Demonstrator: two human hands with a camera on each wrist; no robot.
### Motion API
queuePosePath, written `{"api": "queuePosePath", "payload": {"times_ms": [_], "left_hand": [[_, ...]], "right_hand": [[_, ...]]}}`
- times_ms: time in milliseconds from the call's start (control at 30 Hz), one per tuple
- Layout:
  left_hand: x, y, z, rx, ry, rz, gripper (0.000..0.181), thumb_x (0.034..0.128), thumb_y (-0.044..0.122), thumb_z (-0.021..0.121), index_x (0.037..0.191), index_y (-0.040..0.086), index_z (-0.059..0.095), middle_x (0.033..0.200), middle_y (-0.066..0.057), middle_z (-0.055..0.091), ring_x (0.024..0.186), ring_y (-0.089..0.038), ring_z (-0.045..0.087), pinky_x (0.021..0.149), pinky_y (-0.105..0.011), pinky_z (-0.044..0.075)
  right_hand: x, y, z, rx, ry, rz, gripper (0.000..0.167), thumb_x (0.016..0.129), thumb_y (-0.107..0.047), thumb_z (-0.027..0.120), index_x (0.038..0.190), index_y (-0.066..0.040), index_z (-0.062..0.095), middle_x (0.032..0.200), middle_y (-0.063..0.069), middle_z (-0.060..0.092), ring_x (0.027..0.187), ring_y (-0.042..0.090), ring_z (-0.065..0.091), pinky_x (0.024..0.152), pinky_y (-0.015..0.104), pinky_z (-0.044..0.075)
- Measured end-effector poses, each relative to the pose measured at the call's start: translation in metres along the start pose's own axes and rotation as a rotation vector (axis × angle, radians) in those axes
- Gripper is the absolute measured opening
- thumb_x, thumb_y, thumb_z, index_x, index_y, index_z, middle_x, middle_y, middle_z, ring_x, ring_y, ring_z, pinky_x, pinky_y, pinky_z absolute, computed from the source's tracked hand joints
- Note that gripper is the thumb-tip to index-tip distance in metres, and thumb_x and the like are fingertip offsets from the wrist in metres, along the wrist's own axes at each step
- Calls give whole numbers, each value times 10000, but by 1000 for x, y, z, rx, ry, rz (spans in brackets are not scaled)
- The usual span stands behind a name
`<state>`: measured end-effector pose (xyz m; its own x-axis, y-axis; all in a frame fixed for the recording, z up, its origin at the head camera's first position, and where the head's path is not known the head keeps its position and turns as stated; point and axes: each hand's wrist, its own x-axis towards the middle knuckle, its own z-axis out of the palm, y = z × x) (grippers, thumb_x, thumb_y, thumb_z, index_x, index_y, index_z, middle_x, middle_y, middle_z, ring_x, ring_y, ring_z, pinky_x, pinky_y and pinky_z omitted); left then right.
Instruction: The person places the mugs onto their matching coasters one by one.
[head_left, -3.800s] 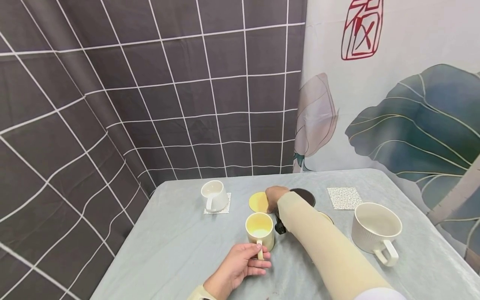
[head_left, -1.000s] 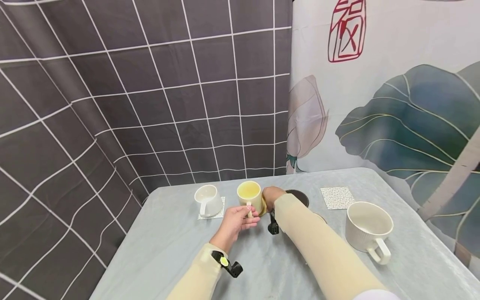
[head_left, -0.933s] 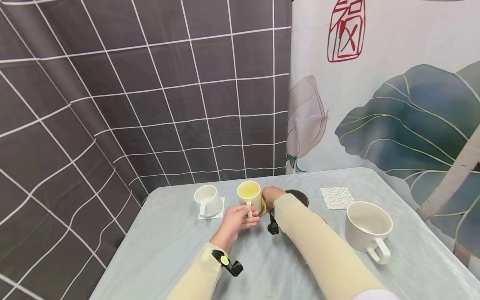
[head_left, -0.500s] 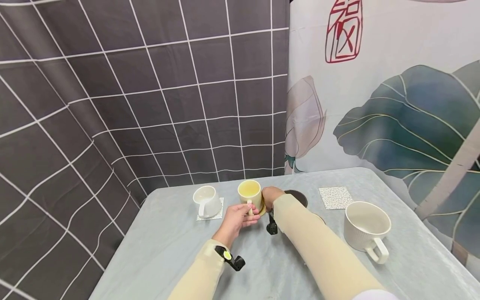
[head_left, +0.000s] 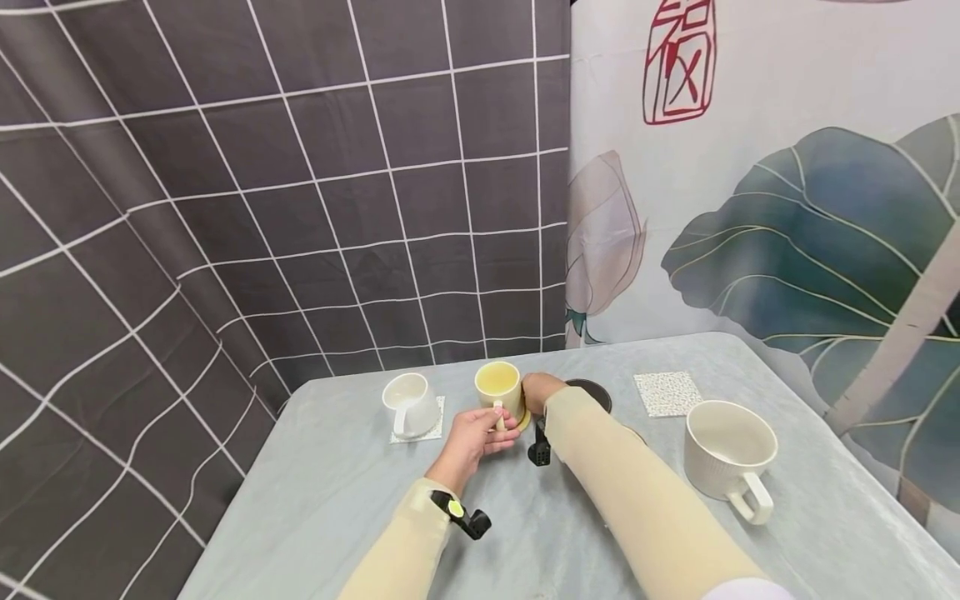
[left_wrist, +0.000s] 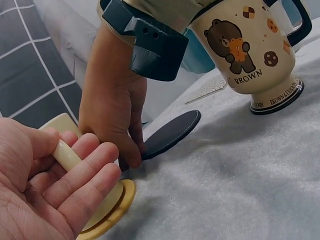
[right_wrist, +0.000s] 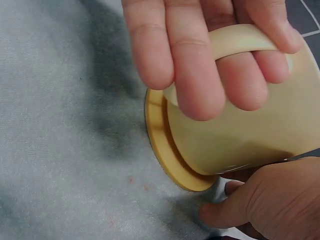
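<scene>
Pairing of mugs with coasters looks about half done, we judge. Near the table's far left corner, the white cup stands on a speckled coaster; by the middle of the far edge, the yellow mug sits on its yellow coaster. Our left hand pinches its handle, lower fingers loosely extended. Our right hand is close beside; we cannot tell its grip. Left to place, probably: the bear mug and, towards the right edge, the ribbed mug. The dark coaster and second speckled coaster lie bare.
</scene>
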<state>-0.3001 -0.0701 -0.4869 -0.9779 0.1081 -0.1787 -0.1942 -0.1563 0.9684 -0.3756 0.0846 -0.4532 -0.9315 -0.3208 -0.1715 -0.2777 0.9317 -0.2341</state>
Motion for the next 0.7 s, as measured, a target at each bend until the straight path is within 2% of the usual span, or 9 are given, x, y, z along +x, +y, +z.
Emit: {"api": "queuePosePath", "payload": {"times_ms": [167,467,700], "left_hand": [[2,-4,-1,-2,3,-10,255,1044,76,521,1109,-138,646,936,-145,744,763,-201,754,738,-373,631],[1,-5,-2,1,4,-2,254,1046,84,524,1107,-127,652,984,-183,742,776,-211,756,754,-388,629],[0,-4,-3,14,-14,-8,287,1052,107,525,1160,-134,637,1036,-198,738,831,-233,760,783,-394,625]], "right_hand": [[2,1,2,-5,4,-2,49,847,4,651,836,-42,663,869,114,684,754,223,551,845,389,563],[3,1,3,0,-2,-10,42,849,-1,659,864,-40,668,878,111,688,768,218,566,857,384,563],[5,2,2,-3,-13,-3,74,821,20,663,869,-35,671,883,113,685,774,227,564,851,375,560]]}}
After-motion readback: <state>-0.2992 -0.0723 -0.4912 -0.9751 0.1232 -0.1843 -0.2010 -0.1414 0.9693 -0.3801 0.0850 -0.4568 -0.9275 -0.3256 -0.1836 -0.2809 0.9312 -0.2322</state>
